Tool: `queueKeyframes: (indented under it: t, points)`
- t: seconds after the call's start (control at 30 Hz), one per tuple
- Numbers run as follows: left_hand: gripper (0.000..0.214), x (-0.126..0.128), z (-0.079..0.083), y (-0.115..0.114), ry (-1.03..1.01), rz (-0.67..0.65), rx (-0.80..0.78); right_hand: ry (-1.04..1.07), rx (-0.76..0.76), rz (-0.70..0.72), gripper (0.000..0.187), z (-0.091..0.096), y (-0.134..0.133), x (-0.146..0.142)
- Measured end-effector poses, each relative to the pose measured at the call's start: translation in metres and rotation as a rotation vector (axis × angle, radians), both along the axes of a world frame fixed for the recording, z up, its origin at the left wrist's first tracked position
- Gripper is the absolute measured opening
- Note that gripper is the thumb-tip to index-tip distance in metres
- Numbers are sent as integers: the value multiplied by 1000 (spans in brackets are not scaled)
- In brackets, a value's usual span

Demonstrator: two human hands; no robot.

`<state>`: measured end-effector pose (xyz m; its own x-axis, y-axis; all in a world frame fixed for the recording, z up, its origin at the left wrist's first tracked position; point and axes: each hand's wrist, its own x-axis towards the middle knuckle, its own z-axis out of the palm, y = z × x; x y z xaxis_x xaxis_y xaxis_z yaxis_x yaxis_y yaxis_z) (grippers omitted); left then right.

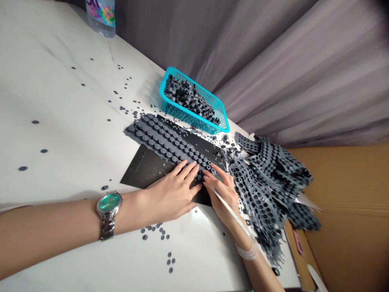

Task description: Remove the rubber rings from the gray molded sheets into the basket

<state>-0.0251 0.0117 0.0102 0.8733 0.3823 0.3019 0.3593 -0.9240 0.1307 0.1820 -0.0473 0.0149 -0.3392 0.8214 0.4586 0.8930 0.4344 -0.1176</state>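
Note:
My left hand (pixel 176 188) lies flat with fingers spread, its fingertips pressing the lower edge of a grey rubber-like sheet (pixel 170 142) with rows of round knobs. At the sheet's right end, my right hand (pixel 223 194) is closed around a slim white stick-shaped tool (pixel 226 205). Its tip is hidden by my fingers, so I cannot tell what kind of tool it is. My right fingertips touch the end knobs. Under the sheet is a flat black board (pixel 146 166).
Behind the sheet stands a turquoise basket (pixel 194 115) of small dark cylindrical pieces. Punched knobbed sheets (pixel 267 174) are heaped at right. Small dark discs (pixel 44 151) lie scattered over the white table (pixel 60 142). A bottle (pixel 101 18) stands at the back, before a grey curtain (pixel 258 52).

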Motion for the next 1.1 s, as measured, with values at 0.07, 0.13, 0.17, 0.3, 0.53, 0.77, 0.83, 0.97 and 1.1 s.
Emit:
queueKeyframes:
  t: [0.07, 0.13, 0.17, 0.3, 0.53, 0.77, 0.83, 0.97, 1.1]
  points:
    - [52, 0, 0, 0, -2, 0, 3, -31, 6, 19, 20, 0, 0, 1]
    - [52, 0, -1, 0, -9, -1, 1, -81, 15, 43, 21, 0, 1, 3]
    - [51, 0, -1, 0, -14, -2, -3, -109, 19, 57, 22, -1, 1, 4]
    - [48, 1, -1, 0, -20, -1, -30, -186, 48, 61, 23, -4, 5, 4]
    - [49, 1, -1, 0, -25, -10, -50, 18, 218, -371, 15, -1, 4, 13]
    - [49, 1, -4, 0, -40, -1, -30, 178, 51, -290, 11, 8, -12, 10]
    - [49, 0, -4, -1, -54, -6, 4, 194, 26, -200, 15, 6, -15, 2]
    - [49, -2, -3, -5, -58, -18, 110, 77, 29, -45, 19, 2, -17, -9]
    - [53, -2, -4, -7, -38, 14, 117, 26, 34, -10, 20, 0, -16, -11]
